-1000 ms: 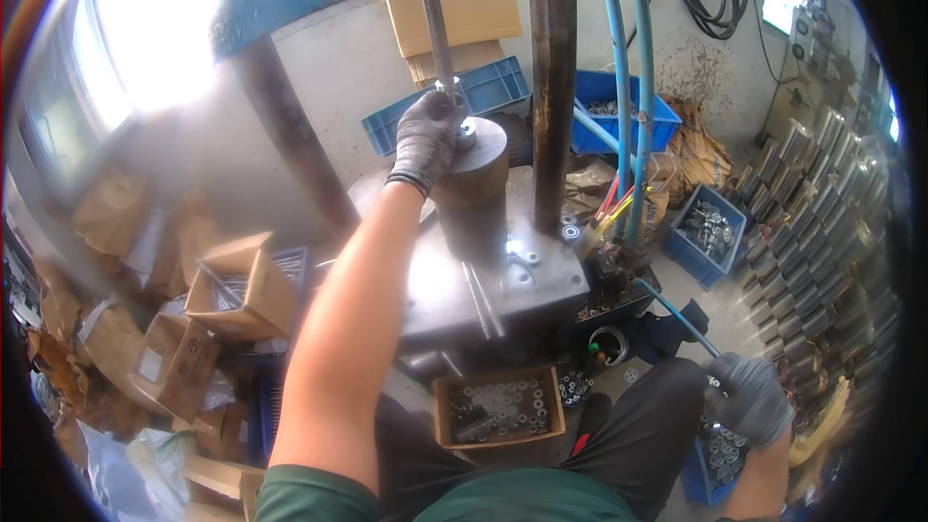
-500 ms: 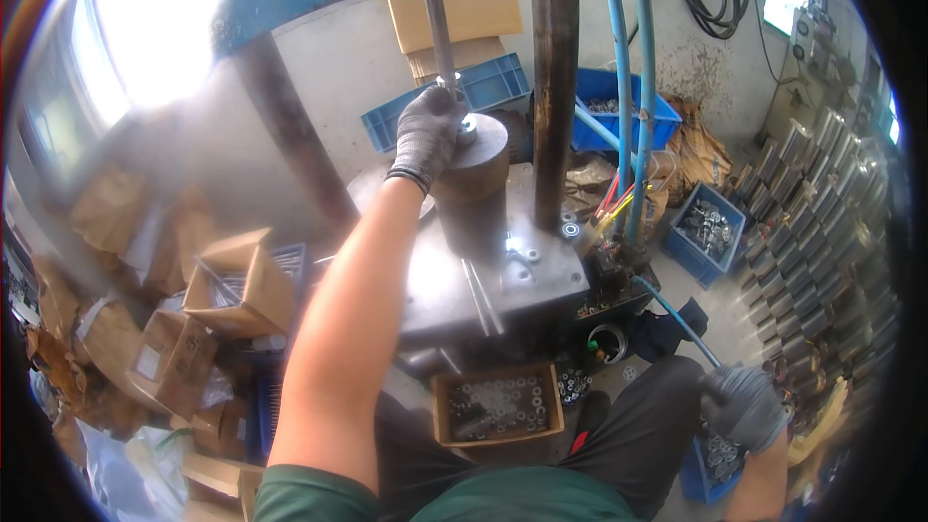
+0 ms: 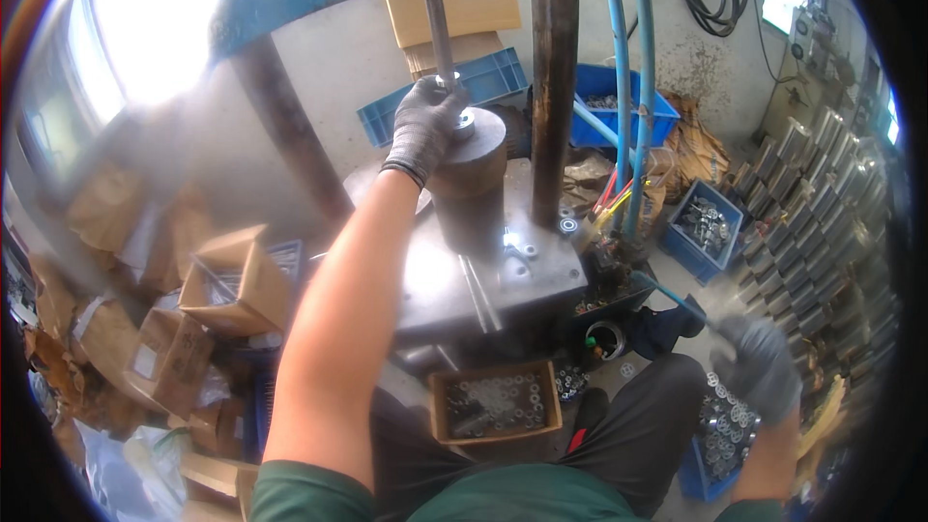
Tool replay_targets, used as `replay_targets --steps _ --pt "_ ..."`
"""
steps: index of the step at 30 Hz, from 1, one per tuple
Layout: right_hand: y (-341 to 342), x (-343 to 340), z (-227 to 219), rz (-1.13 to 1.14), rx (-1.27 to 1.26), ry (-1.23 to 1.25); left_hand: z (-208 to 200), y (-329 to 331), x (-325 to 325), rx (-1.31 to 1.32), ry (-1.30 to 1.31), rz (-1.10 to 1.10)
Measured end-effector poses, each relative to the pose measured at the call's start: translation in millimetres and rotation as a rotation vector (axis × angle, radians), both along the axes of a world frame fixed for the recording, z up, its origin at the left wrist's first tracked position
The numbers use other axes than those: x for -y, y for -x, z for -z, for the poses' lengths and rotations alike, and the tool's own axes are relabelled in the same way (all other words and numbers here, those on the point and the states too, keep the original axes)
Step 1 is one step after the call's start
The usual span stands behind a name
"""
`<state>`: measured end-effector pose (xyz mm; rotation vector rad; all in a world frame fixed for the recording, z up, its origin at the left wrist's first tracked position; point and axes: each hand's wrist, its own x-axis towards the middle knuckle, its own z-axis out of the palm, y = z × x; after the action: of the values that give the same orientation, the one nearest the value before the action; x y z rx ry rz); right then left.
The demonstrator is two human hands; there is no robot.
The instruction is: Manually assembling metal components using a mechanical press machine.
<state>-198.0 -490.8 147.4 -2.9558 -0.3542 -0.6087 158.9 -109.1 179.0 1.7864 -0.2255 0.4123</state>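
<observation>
In my head view, the right hand [image 3: 759, 367] has risen since the earlier picture, and the blue lever [image 3: 672, 298] beside it slopes less. This hand is blurred; its fingers seem curled at the lever's end, but I cannot tell how firmly. The left hand [image 3: 423, 126] stays above the metal cylinder [image 3: 471, 179], its fingers bent near a small ring [image 3: 442, 81] at the rod [image 3: 437, 24]; whether they pinch it, I cannot tell.

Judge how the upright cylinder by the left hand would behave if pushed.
The cylinder is probably heavy and stiff, given its thick, metallic look. Its wider upper section could make it top-heavy, unless fastened below.
</observation>
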Motion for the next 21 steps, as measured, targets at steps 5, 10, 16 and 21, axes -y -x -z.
replay_targets --steps 5,10,16,21 --pt "-119 22 -45 -0.014 0.481 -0.161 1 -4 -1 -0.002 0.069 0.015" --pt "-157 17 -62 -0.014 0.458 -0.326 3 -4 6 0.077 0.136 0.016" --pt "-75 35 -24 0.01 0.214 0.094 8 -7 -3 0.079 0.419 0.199" --pt "26 13 23 -0.019 -0.454 -0.174 6 -10 -2 0.07 0.26 0.152"
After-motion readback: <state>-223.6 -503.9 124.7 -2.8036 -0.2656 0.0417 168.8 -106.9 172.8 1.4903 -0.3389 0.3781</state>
